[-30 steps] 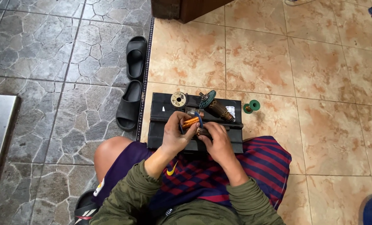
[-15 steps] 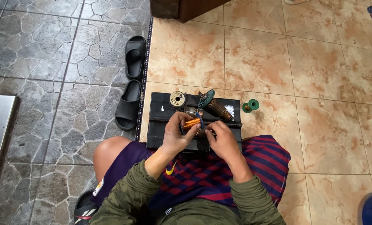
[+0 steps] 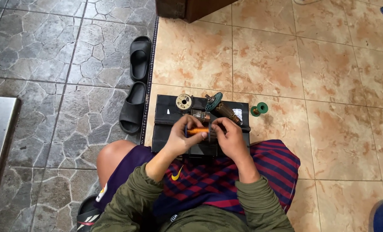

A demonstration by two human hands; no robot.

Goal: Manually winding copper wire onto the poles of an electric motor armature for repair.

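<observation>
- tiled floor (image 3: 337, 141), black mat (image 3: 165, 129) before the knees.
- left hand (image 3: 180, 136) pinches an orange tool (image 3: 198, 131) above the mat.
- right hand (image 3: 228, 136) has closed in, fingertips now pinching the tool's tip; armature (image 3: 223, 112) lies behind.

I am seated on the floor of a home entrance or porch used as a makeshift repair spot. Beyond my hands lie glossy tan floor tiles (image 3: 264, 60); to their left, grey stone-pattern paving (image 3: 37, 86) with a pair of black slippers (image 3: 136, 83) at the threshold. Under my hands, a black mat (image 3: 165, 129) carries motor parts (image 3: 219, 109) and a wire spool (image 3: 183, 102).
</observation>
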